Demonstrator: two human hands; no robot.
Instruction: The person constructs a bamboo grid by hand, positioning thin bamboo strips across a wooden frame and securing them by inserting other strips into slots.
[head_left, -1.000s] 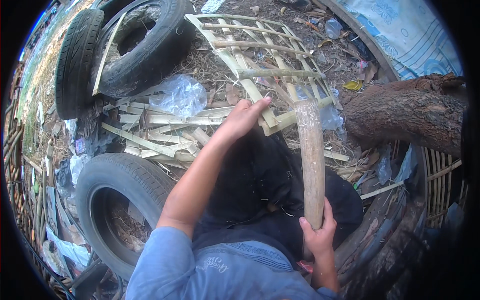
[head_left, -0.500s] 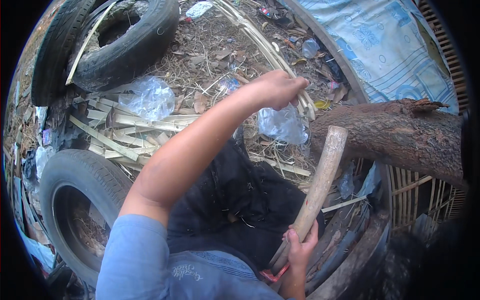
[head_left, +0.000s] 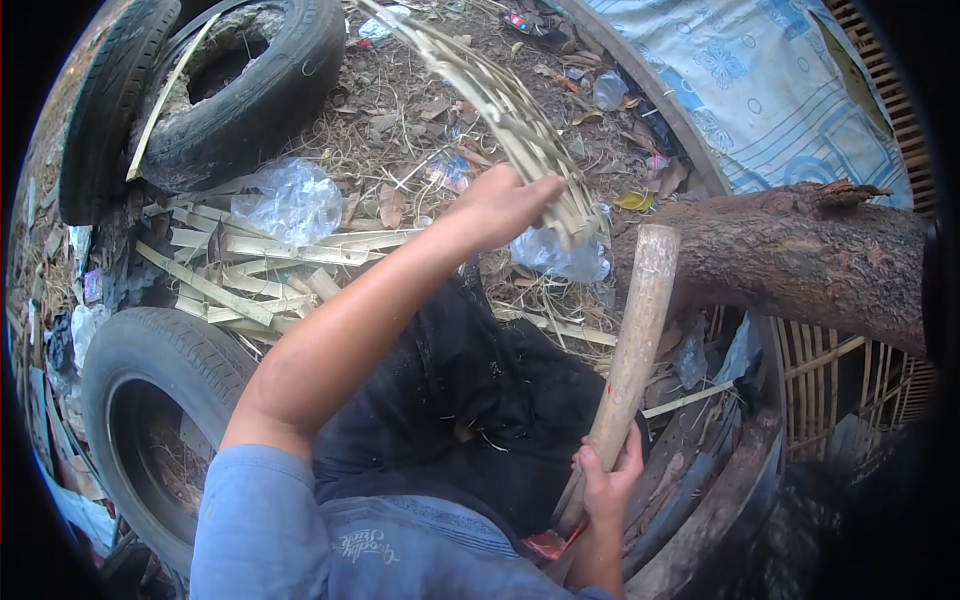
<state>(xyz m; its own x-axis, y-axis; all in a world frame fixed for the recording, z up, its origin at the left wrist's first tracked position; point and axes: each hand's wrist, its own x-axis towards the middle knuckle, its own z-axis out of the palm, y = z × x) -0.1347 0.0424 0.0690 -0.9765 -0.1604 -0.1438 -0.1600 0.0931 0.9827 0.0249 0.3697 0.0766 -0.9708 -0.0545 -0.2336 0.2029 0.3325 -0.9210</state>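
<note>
My left hand (head_left: 512, 208) is closed around one end of a bundle of thin, pale bamboo-like strips (head_left: 490, 95). The strips run up and away to the left, slightly fanned and blurred. In my right hand (head_left: 610, 487), close to my body at the lower right, is a thick round wooden pole (head_left: 640, 330), tilted with its blunt upper end away from me. Something red (head_left: 545, 545) shows by the pole's lower end; I cannot make out what it is. My dark trousers (head_left: 440, 400) lie beneath both arms.
A rough log (head_left: 790, 260) lies at the right, beyond the pole. Tyres stand at the left, one near (head_left: 150, 400) and one far (head_left: 270, 120). Split strips (head_left: 250, 270) and a clear plastic bag (head_left: 290, 200) litter the ground. A blue patterned sheet (head_left: 740, 80) covers the far right.
My left hand has moved left and slightly nearer, swinging the strips left and spreading them. The pole's upper end has shifted left and farther away, standing slightly steeper.
</note>
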